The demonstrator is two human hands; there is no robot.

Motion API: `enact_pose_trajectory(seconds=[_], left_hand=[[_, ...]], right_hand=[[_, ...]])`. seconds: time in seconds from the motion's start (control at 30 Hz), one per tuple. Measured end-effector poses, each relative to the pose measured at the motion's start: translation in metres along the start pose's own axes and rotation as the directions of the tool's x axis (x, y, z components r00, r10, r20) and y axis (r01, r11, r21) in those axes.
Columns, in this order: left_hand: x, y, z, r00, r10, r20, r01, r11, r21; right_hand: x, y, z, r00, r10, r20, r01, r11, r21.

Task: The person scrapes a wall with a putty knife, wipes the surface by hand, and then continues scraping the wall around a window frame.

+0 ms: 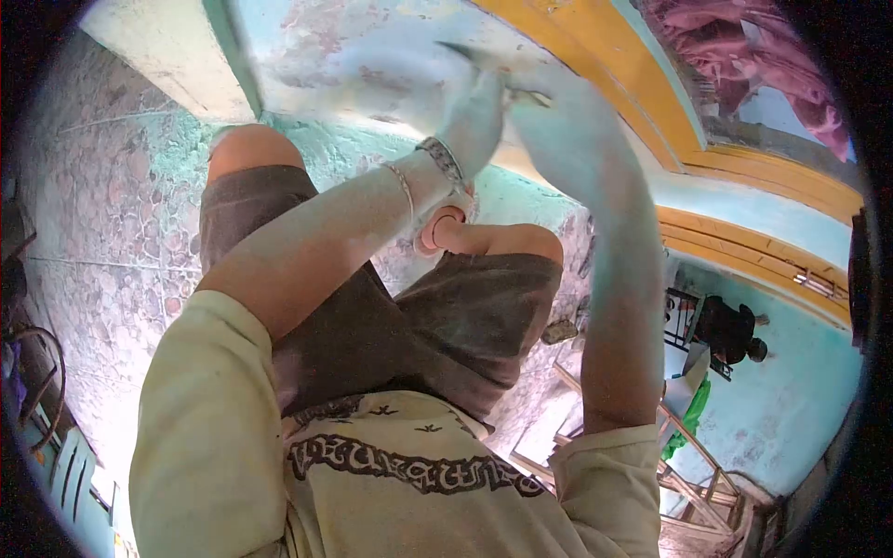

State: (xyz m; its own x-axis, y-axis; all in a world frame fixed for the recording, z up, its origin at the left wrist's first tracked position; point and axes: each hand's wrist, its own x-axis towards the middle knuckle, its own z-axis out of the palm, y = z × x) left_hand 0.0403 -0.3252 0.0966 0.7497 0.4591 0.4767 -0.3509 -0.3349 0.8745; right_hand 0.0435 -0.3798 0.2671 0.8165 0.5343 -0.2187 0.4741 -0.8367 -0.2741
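My left hand [473, 121], with bracelets at its wrist, is closed and raised close to the pale, stained wall [363, 56]. A thin, dark, pointed blade [458, 49] juts out from the top of this hand; the rest of it is hidden in the grip. Right beside it is my right hand [563, 126], smeared by motion, its fingers blurred. Between the two hands shows a small light-coloured piece [530, 96] with dark edges; I cannot tell which hand has it. Both forearms look pale and dusty.
My legs are folded on the patterned stone floor [102, 205]. A yellow window frame [642, 102] borders the wall, with pink cloth [744, 56] behind it. Wooden furniture [698, 493], green cloth [688, 418] and a person in dark clothes [730, 327] are at right. A pale chair [74, 474] stands lower left.
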Motion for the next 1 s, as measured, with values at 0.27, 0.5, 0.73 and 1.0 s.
enact_pose_trajectory(seconds=[0.27, 0.5, 0.73, 1.0], left_hand=[[0.006, 0.021, -0.003, 1.000, 0.017, 0.014, -0.015, 0.988, -0.155], [0.012, 0.032, -0.008, 0.997, 0.066, -0.033, -0.071, 0.976, -0.208], [0.017, 0.034, -0.024, 0.975, 0.049, 0.216, 0.016, 0.957, -0.290], [0.022, 0.032, -0.028, 0.945, -0.019, 0.326, 0.190, 0.844, -0.501]], right_hand=[[-0.009, -0.011, -0.013, 0.996, 0.087, -0.019, -0.087, 0.996, -0.015], [-0.017, -0.008, -0.021, 0.996, 0.005, -0.090, -0.012, 0.997, -0.073], [-0.014, -0.007, -0.024, 0.996, -0.010, -0.085, 0.008, 1.000, -0.022], [-0.017, -0.016, -0.035, 0.991, 0.086, -0.105, -0.088, 0.996, -0.015]])
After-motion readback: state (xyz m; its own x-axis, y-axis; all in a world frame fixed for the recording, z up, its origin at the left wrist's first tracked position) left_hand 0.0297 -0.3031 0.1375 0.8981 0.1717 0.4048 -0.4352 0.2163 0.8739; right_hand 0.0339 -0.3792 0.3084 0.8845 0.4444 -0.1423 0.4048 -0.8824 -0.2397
